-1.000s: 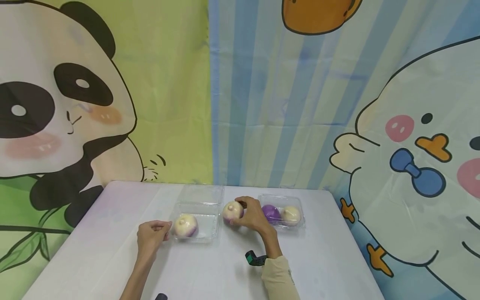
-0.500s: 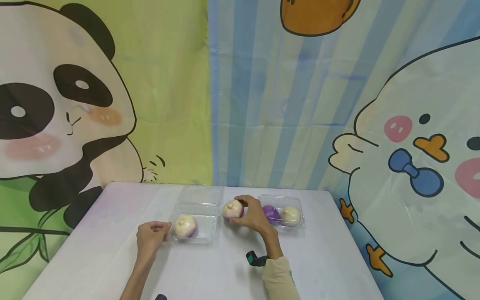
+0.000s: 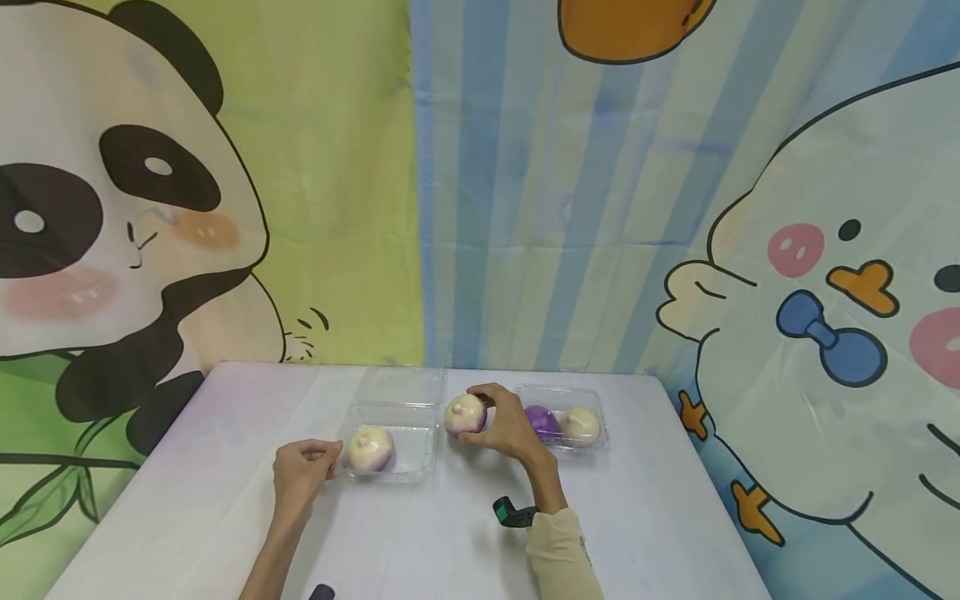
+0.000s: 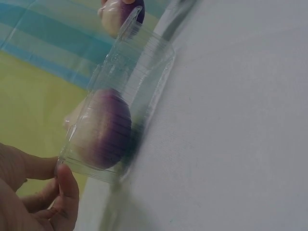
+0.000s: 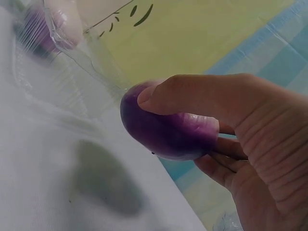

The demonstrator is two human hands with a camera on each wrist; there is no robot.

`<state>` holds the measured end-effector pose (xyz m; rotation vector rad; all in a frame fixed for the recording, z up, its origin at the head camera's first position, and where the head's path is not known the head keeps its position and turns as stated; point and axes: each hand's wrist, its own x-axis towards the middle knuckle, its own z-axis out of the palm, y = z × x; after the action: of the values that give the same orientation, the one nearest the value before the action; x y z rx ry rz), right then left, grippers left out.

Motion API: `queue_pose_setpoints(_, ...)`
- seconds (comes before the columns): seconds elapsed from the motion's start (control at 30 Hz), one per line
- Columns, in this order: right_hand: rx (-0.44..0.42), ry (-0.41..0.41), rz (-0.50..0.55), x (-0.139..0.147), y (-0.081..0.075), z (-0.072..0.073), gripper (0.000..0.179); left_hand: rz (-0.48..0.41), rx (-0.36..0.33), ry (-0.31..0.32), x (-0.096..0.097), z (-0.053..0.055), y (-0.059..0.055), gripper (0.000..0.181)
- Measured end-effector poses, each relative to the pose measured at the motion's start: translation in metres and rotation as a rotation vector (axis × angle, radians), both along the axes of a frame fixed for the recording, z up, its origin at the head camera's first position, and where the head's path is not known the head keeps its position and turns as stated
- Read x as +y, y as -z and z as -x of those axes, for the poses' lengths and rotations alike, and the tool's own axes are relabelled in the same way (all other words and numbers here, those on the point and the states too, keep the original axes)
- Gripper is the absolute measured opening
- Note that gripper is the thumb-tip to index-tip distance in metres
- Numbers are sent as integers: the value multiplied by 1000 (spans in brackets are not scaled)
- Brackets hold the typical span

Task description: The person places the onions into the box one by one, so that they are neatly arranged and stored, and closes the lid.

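Note:
My right hand (image 3: 506, 425) grips a purple-and-white turnip (image 3: 463, 416) between thumb and fingers. In the right wrist view, this turnip (image 5: 168, 125) is held up off the table, its shadow below it. An open clear plastic box (image 3: 412, 454) stands to its left, with another turnip (image 3: 371, 449) in its left half. My left hand (image 3: 303, 471) pinches that box's left edge. In the left wrist view, thumb and finger of the hand (image 4: 45, 192) meet at the corner of the box (image 4: 144, 62). The box's lid (image 3: 401, 387) lies folded back behind it.
A second clear plastic box (image 3: 558, 394) stands right of my right hand, holding a purple round piece (image 3: 542, 423) and a pale one (image 3: 581, 427). The white table (image 3: 420, 542) ends at a cartoon-printed curtain (image 3: 525, 208).
Both hands, the held turnip and the boxes keep their places. Only the head view shifts very slightly.

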<state>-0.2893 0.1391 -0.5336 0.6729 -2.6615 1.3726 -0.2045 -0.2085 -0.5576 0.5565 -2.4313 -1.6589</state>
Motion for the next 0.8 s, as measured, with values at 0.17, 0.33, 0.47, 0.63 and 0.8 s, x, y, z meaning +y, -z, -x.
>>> queue_pose_setpoints(0.17, 9, -10, -10, -2, -2, -1, 75, 4, 2, -8, 1, 1, 0, 24)
queue_pose_setpoints(0.33, -2, -38, 12, -4, 1, -1, 76, 3, 7, -9, 1, 0, 0, 26)
queue_pose_setpoints(0.47, -12, -53, 23, -5, 2, -4, 76, 1, -11, -14, 1, -1, 0, 26)
queue_pose_setpoints(0.63, -6, -69, 14, -5, 2, -6, 76, 1, -25, -15, 2, -3, 1, 24)
queue_pose_setpoints(0.8, 14, -85, 21, -7, 1, -3, 76, -8, -1, -6, 1, -2, 0, 24)
